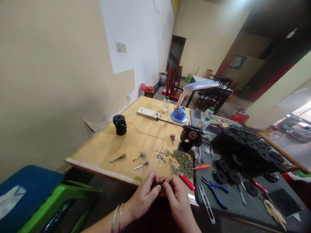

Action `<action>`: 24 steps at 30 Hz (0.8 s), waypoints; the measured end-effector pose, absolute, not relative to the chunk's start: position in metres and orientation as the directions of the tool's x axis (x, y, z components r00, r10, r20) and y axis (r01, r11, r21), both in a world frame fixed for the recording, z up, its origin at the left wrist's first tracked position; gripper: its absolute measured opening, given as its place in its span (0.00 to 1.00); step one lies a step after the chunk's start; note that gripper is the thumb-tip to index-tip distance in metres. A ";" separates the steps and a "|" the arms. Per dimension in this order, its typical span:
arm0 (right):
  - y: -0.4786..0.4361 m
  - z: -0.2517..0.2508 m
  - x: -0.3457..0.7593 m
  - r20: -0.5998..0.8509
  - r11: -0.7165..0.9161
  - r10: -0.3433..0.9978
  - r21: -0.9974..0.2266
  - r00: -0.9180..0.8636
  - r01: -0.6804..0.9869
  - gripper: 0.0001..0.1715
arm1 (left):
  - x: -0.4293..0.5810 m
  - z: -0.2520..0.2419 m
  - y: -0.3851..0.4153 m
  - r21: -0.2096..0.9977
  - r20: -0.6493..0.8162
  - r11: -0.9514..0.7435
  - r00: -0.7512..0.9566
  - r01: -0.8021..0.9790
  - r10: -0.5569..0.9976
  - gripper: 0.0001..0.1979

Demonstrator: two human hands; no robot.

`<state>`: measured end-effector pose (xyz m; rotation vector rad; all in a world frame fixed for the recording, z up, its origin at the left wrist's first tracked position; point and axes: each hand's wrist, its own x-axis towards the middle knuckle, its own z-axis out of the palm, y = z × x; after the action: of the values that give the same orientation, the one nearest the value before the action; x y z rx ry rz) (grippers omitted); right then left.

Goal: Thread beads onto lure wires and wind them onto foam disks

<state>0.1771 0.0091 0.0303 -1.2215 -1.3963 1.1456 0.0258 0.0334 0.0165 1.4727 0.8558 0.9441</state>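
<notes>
- Both hands meet low down, right at the near edge of the wooden table [136,136], almost touching each other.
- The left hand [145,195] has its fingers curled in, with thumb and forefinger pinched on a small black piece [157,185]. There are two thin bangles [118,216] on that wrist.
- The right hand [176,199] is curled the same way and nips the other end of the piece.
- The piece sits between the two sets of fingertips. Its long axis looks to run across, from hand to hand, but the ends are hidden so I can't tell which way it points.
- Just beyond the right hand there's a red tool [186,182], then a heap of tiny beads [182,161].
- Out to the right of that hand, snips [206,200] and blue pliers [215,191] lie on a dark mat [233,207].
- Ahead of the left hand are three little tufted sticks [140,156].
- A ruler strip [102,170] runs along the table edge, left of the left hand. Its markings are too small to read.
</notes>
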 end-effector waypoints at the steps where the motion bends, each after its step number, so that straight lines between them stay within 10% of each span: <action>1: 0.009 0.031 0.177 0.066 0.077 0.995 -0.987 -0.081 0.144 0.16 | 0.026 0.017 0.033 0.994 0.098 -0.110 0.415 0.006 0.904 0.05; 24: 0.012 0.052 0.183 0.051 0.081 0.988 -0.973 -0.142 0.218 0.13 | 0.025 0.019 0.032 0.978 0.148 -0.198 0.454 0.066 0.879 0.05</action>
<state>0.1833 0.0115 0.0524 -1.2542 -1.5083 1.1436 0.0249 0.0323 0.0187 1.6041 0.8420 0.9233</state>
